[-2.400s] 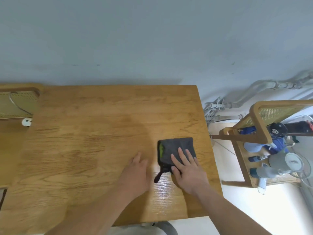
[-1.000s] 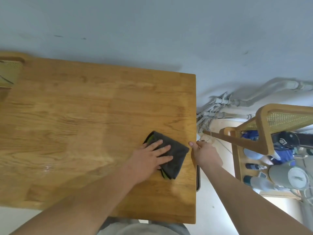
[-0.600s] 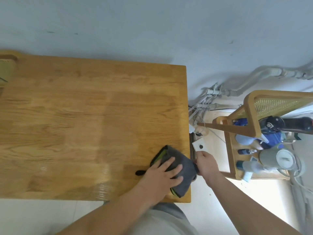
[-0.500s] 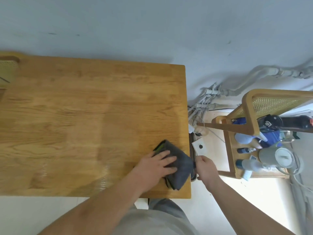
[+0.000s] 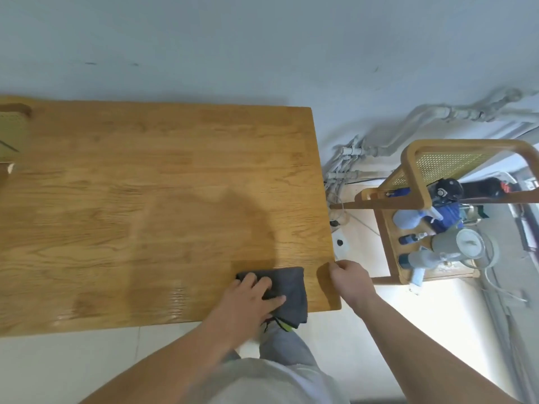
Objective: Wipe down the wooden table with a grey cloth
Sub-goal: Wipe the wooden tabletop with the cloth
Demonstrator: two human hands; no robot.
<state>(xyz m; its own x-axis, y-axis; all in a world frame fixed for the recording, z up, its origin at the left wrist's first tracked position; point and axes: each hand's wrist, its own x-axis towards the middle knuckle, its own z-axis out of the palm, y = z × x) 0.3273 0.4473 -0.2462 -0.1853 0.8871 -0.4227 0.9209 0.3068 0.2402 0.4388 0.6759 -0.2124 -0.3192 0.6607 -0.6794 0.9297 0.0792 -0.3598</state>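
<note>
The wooden table [image 5: 163, 199] fills the left and middle of the head view. A folded grey cloth [image 5: 288, 290] lies at its near right corner, one end hanging over the near edge. My left hand [image 5: 248, 298] presses down on the cloth with its fingers spread over it. My right hand [image 5: 350, 278] is at the table's right edge near the corner, beside the cloth, its fingers curled against the edge. A damp sheen shows on the wood left of the cloth.
To the right of the table stands a wooden rack [image 5: 414, 176] holding spray bottles [image 5: 420, 258] and a grey jug [image 5: 455, 243]. Pipes [image 5: 350, 158] run along the wall behind it. A cane chair back [image 5: 11, 132] shows at the far left.
My left hand has drawn the cloth back to the near edge, so it now overhangs it. My right hand stays at the table's right edge. The camera has shifted.
</note>
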